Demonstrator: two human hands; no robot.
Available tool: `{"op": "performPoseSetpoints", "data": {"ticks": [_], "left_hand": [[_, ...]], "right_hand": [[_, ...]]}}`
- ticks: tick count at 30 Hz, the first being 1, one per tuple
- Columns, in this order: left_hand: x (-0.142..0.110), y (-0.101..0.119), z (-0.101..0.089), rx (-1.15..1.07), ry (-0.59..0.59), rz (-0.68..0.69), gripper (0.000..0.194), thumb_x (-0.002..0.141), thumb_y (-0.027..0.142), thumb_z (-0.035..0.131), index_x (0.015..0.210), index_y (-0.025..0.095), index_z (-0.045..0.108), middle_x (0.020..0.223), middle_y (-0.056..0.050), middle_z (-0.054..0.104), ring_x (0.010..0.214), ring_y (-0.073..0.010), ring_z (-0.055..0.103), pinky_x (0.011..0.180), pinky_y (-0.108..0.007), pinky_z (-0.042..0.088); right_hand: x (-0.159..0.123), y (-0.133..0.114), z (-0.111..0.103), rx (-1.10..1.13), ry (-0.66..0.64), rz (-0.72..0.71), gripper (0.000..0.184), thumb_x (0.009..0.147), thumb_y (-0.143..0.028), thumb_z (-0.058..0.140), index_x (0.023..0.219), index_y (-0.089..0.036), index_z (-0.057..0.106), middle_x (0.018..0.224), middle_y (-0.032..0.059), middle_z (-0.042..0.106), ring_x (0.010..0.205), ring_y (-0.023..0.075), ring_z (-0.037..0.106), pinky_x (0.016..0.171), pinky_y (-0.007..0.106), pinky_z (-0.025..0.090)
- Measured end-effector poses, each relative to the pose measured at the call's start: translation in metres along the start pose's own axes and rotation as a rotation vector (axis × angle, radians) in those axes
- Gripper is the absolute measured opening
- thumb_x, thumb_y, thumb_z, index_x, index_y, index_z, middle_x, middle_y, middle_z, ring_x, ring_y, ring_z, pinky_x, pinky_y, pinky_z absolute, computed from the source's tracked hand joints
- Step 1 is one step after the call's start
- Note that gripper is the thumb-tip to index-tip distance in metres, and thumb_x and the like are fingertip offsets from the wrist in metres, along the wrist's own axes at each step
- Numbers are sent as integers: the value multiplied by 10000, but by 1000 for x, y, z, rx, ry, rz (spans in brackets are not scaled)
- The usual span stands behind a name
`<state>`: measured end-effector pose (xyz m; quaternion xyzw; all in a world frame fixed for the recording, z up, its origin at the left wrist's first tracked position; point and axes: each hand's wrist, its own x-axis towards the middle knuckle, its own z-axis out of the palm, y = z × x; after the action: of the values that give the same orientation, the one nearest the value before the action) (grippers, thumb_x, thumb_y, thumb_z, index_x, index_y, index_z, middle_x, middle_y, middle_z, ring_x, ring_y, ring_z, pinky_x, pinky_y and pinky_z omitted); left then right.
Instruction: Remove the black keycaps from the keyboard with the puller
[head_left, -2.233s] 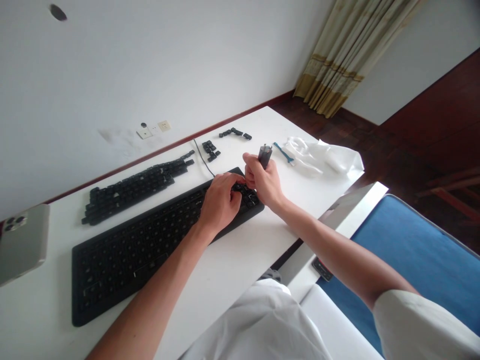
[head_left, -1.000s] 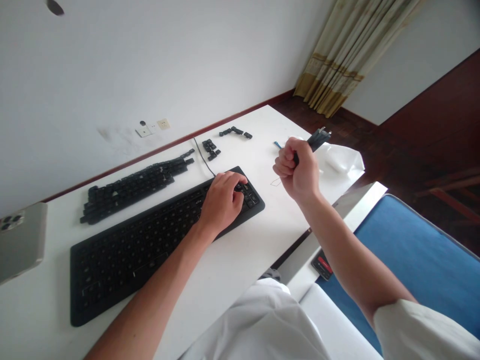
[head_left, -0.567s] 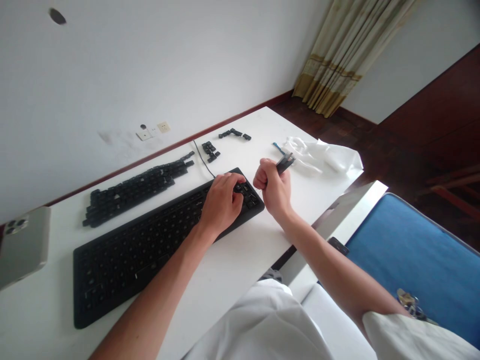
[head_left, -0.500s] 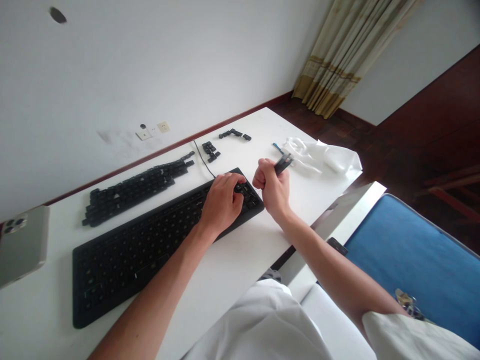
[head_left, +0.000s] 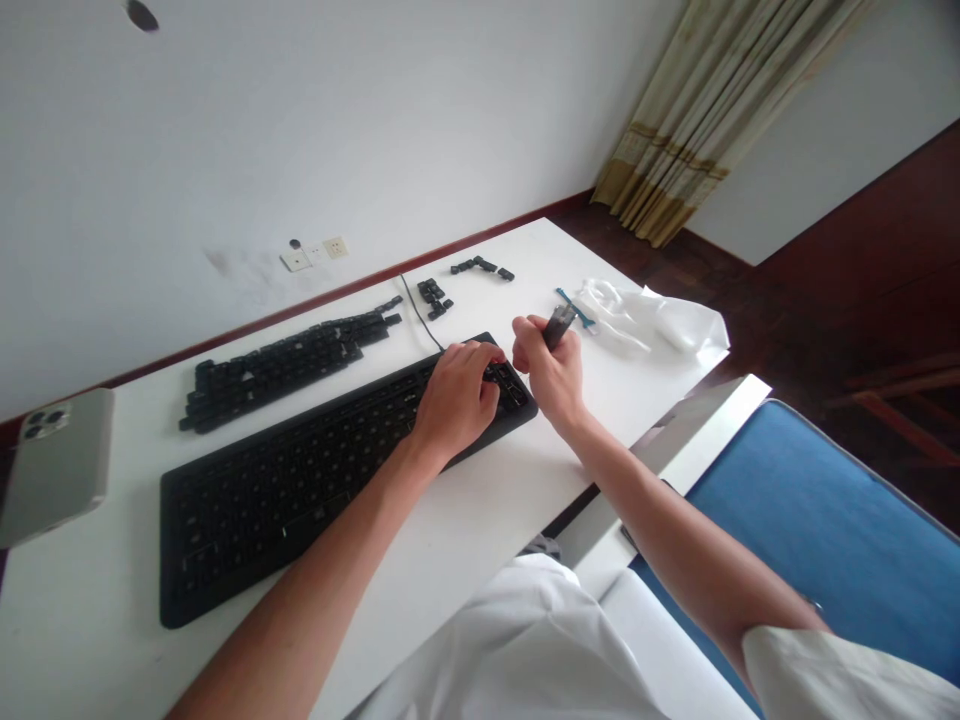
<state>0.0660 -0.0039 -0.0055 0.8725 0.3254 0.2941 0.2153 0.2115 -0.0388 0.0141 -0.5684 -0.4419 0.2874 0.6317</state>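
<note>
Two hands work close together. Fingers [head_left: 526, 338] of the right hand [head_left: 549, 372] are clamped on a dark keycap puller [head_left: 558, 325]. Fingers [head_left: 486, 358] of the left hand [head_left: 456, 402] curve over the keycaps [head_left: 505, 388] at the right end of the black keyboard [head_left: 300, 500]; I cannot tell if they grip. Loose keycaps [head_left: 289, 345] lie along the back edge of the table [head_left: 480, 520].

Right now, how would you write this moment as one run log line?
left hand: fingers on right end of black keyboard | right hand: gripping small dark tool | beside keyboard: rows of loose black keycaps
</note>
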Motion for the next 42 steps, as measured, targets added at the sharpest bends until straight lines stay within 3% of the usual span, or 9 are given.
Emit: {"op": "performPoseSetpoints", "data": {"ticks": [9,16,20,25,32,36,42], "left_hand": [[-1,-1,0,51,-30,41,315,844,9,498,1058,211,608,1033,-63,690,1030,-277,614,1019,-443,505],[-1,-2,1,42,-29,16,323,849,13,502,1097,200,592,1059,-87,698,1066,-297,616,1019,-448,511],[-3,1,-2,-3,-8,12,394,816,-16,494,1127,203,594,1091,-71,707,1072,-279,612,1029,-433,506],[-3,1,-3,3,-25,11,415,818,-20,498,1140,213,618,1108,-66,712,1096,-276,607,1037,-430,502],[-2,1,0,9,-37,63,266,865,18,558,982,211,700,1093,-56,727,1089,-268,607,1040,-426,505],[-2,1,-1,-1,-17,64,263,873,16,569,969,209,719,1085,-52,726,1064,-254,613,1036,-421,513],[-3,1,-1,26,-4,100,293,903,24,553,959,231,752,1114,-51,712,1076,-245,610,1039,-420,515]], "right_hand": [[-8,-4,1,-170,-112,-122,491,972,-442,616,599,-219,388,582,-34,352,581,116,334,541,288,283],[-9,-5,7,-313,-97,-103,471,952,-408,643,600,-215,397,586,-34,351,592,114,335,540,291,275],[-4,0,8,-69,25,-23,469,933,-401,670,591,-224,403,567,-37,370,552,109,339,503,278,291],[10,3,6,416,8,289,571,848,-380,760,601,-250,262,546,-92,215,478,74,175,404,246,189],[26,9,-6,626,20,464,597,825,-323,759,664,-248,189,542,-116,159,455,64,106,355,209,165],[25,9,-8,628,86,414,609,825,-335,767,679,-251,182,544,-113,189,453,63,137,357,211,187],[20,-8,-10,556,270,165,667,827,-446,799,705,-262,170,565,-107,176,451,75,169,373,246,228]]}}
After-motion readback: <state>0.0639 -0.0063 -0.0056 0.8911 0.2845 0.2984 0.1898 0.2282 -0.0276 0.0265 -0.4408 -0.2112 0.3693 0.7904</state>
